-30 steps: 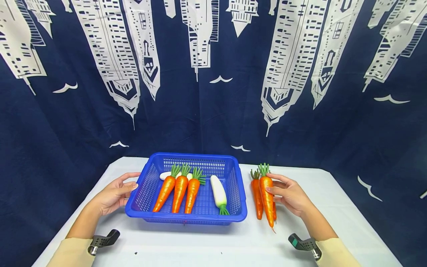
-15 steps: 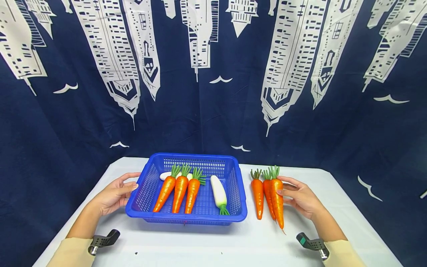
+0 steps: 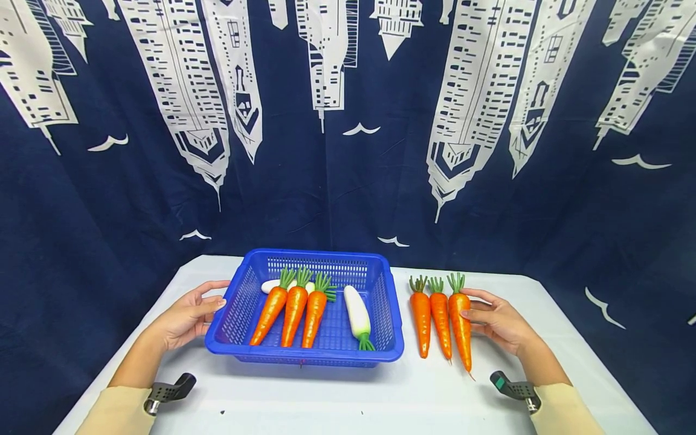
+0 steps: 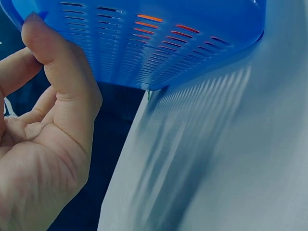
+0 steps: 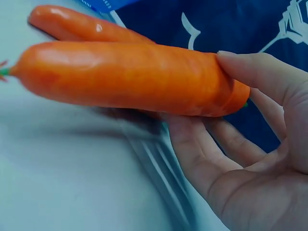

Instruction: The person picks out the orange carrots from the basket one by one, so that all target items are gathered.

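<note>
The right hand [image 3: 497,317], right of centre in the frame, pinches the outer carrot [image 3: 461,329] by its thick upper end; whether it touches the table [image 3: 418,402] cannot be told. Just left lie the middle carrot [image 3: 441,323] and the inner carrot [image 3: 420,320]. The left hand [image 3: 187,314], at left, grips the rim of the blue basket [image 3: 304,352], lower centre, containing three carrots [image 3: 295,317] and a white radish [image 3: 356,311]. Judgement: a light pinch, the root laid flat before release and its neighbours undisturbed would suit.

Inscriptions: none legible in any view. Head view: patterned cloth [image 3: 348,181] at 12 o'clock and blue basket [image 3: 326,355] at 7 o'clock, both without readable lettering or numerals.
</note>
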The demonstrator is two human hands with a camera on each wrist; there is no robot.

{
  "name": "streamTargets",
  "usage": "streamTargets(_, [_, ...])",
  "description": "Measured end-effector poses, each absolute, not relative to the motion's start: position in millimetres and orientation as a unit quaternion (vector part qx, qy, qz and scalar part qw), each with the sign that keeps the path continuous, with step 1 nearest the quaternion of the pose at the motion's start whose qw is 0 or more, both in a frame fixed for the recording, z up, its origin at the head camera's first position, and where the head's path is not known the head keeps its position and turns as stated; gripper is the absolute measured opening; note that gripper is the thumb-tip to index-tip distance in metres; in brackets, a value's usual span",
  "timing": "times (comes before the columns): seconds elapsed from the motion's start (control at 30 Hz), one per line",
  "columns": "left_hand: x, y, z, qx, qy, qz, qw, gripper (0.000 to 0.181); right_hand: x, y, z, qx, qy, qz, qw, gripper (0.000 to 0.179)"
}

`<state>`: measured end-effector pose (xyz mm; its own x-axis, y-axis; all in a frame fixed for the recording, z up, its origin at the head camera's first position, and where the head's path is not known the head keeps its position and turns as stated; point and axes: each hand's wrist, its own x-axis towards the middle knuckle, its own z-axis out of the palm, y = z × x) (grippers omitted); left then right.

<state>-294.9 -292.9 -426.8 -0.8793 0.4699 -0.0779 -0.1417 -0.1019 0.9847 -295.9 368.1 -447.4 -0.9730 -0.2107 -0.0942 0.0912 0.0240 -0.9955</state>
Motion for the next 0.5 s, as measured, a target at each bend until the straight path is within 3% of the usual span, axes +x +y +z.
streamTargets(0.5, [-295.1,-292.4,-425.9,0.133,0.629,0.735,0.215,0.036,-315.7,384.4,-455.5,0.010,0.722,-0.678,0.139,0.044])
